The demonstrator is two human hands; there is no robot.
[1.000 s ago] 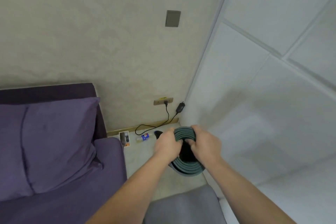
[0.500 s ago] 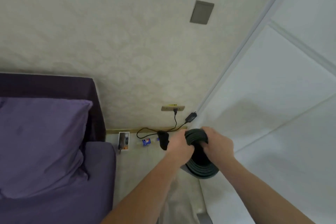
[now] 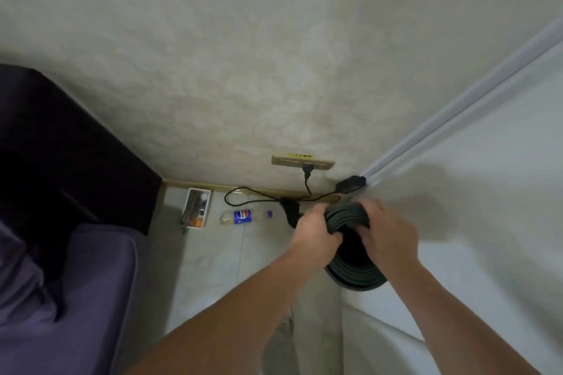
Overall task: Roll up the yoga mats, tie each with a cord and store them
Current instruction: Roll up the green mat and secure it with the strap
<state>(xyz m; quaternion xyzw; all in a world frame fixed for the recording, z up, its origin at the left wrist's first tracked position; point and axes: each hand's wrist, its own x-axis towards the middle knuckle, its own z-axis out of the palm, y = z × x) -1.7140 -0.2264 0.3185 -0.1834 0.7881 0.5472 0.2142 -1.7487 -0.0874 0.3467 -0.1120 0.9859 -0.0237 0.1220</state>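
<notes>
While both hands curl round the top end of the rolled yoga mat (image 3: 356,278), the left hand (image 3: 316,234) wraps its fingers over the rim from the left and the right hand (image 3: 387,231) closes on the rim from the right, each in a tight hold. The dark green mat is seen end-on, its spiral layers showing below the hands and its hollow core dark between them. It stands in the corner where the beige wall (image 3: 243,70) meets the white panel (image 3: 487,207); whether its far end touches the tiled floor (image 3: 213,268) cannot be told.

A plastic bottle (image 3: 243,216) lies on the floor to the left of the hands, carrying a blue label with a round red, white and blue logo; its lettering is too small to read. A wall socket strip (image 3: 303,162) bears a yellow sticker, also unreadable, with a black cable (image 3: 253,192) plugged into it. A purple sofa (image 3: 76,283) fills the left side.
</notes>
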